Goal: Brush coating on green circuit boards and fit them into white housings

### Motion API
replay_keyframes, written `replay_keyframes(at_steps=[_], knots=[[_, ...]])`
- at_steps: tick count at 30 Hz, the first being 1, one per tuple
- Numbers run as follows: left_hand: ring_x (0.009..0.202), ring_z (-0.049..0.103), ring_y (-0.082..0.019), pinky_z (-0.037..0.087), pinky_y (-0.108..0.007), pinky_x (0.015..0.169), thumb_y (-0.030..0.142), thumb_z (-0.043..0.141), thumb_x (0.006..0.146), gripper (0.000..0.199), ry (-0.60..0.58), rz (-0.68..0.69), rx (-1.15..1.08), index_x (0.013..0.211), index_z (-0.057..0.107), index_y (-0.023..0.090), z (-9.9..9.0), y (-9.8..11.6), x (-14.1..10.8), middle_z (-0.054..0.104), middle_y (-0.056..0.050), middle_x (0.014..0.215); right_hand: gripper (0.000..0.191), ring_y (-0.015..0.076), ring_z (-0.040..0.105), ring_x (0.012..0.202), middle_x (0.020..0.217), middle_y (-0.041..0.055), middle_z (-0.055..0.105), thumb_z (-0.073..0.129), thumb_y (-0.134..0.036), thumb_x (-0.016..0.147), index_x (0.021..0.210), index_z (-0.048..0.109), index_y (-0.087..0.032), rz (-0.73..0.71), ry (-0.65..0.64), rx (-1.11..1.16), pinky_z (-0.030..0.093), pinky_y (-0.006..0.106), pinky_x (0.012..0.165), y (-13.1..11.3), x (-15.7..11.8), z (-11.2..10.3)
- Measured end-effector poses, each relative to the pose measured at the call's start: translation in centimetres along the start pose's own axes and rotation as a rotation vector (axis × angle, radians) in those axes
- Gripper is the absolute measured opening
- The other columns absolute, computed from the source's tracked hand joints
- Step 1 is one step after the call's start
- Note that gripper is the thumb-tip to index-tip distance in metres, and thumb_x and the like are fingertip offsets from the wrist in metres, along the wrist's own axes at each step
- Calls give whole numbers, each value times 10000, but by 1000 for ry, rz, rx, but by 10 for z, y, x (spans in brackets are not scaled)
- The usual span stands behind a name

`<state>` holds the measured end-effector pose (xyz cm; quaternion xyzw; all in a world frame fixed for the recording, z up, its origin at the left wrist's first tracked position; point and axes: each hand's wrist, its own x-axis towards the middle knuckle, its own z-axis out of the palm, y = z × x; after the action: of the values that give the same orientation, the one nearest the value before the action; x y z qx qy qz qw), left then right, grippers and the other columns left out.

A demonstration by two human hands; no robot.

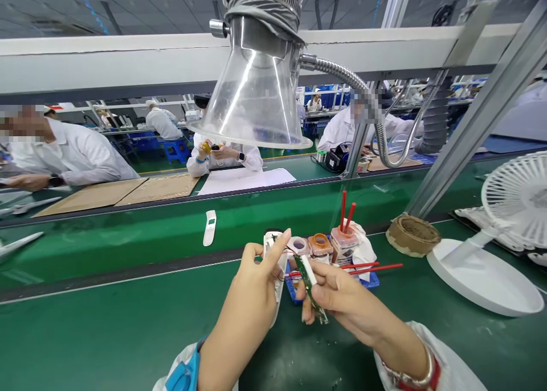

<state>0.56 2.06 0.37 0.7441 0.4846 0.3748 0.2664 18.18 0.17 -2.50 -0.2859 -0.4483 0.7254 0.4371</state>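
Observation:
My left hand holds a long white plastic housing upright, its thumb near the top end. Between the thumb and fingers of my right hand is a narrow green circuit board with a white strip along it, tilted beside the housing. Thin red and dark wires run from the board's upper end to the housing. Part of the housing is hidden behind my left fingers.
Behind my hands, a blue tray holds small jars and red sticks. A brown tape roll and white fan stand right. A white cover lies beyond the bench edge. A clear funnel hood hangs above; people sit opposite.

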Motion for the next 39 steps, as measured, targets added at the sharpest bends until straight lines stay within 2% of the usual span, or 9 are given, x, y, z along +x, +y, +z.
replay_keyframes(at_steps=[7, 12, 16, 19, 24, 29, 32, 35, 39], knots=[[644, 495, -126, 418, -257, 614, 83, 428, 783, 547, 84, 20, 142, 1183, 573, 426, 3, -9, 6, 428, -28, 958, 424, 122, 527, 635, 753, 18, 584, 789, -340, 627, 972, 632, -150, -68, 223, -277, 438, 229, 567, 7, 10, 19], [611, 503, -103, 401, -227, 570, 3, 416, 741, 573, 138, 87, 110, 1085, 652, 395, 5, -7, 8, 464, -25, 989, 323, 93, 416, 563, 626, -26, 478, 730, -316, 697, 957, 628, -154, -137, 295, -406, 351, 205, 495, 9, 12, 34], [608, 521, -92, 417, -206, 562, 19, 422, 777, 510, 146, 119, 93, 1058, 668, 366, 6, -3, 6, 464, -26, 982, 354, 106, 463, 615, 722, 7, 543, 697, -343, 731, 1020, 612, -157, -196, 332, -409, 381, 206, 520, 13, 12, 42], [641, 541, -97, 437, -197, 561, 30, 416, 796, 472, 166, 128, 117, 1043, 665, 346, 8, -3, 4, 457, -25, 979, 357, 101, 455, 588, 685, -5, 532, 672, -340, 756, 1065, 607, -173, -268, 370, -419, 399, 199, 507, 17, 11, 46], [650, 553, -78, 456, -186, 557, -37, 430, 735, 560, 224, 147, 201, 1082, 619, 360, 12, -5, 1, 435, -12, 1006, 297, 92, 456, 544, 646, -24, 528, 619, -279, 798, 1086, 607, -208, -422, 451, -565, 427, 184, 481, 18, 9, 50], [679, 571, -79, 476, -183, 580, -31, 433, 768, 542, 303, 166, 278, 1106, 599, 360, 13, -6, -1, 442, -11, 1027, 316, 93, 516, 550, 697, -19, 587, 635, -252, 788, 1102, 608, -221, -527, 521, -665, 475, 181, 503, 19, 7, 49], [698, 580, -90, 482, -188, 577, -13, 450, 779, 513, 298, 174, 308, 1113, 598, 348, 14, -6, -2, 441, -18, 1036, 320, 110, 547, 601, 769, 5, 621, 634, -271, 794, 1109, 611, -224, -501, 509, -568, 500, 200, 530, 20, 8, 49], [685, 580, -90, 480, -193, 554, -4, 448, 778, 512, 265, 193, 306, 1135, 584, 336, 16, -7, -2, 421, -25, 1040, 309, 120, 578, 626, 773, 19, 640, 651, -302, 787, 1080, 629, -207, -429, 470, -310, 527, 210, 543, 17, 9, 51], [570, 541, -56, 475, -210, 501, 68, 413, 825, 465, 112, 192, 230, 1210, 516, 306, 13, -2, -3, 375, -38, 1032, 292, 95, 579, 591, 747, 11, 647, 677, -296, 776, 1050, 635, -204, -389, 426, -165, 533, 183, 543, 9, 7, 51]])
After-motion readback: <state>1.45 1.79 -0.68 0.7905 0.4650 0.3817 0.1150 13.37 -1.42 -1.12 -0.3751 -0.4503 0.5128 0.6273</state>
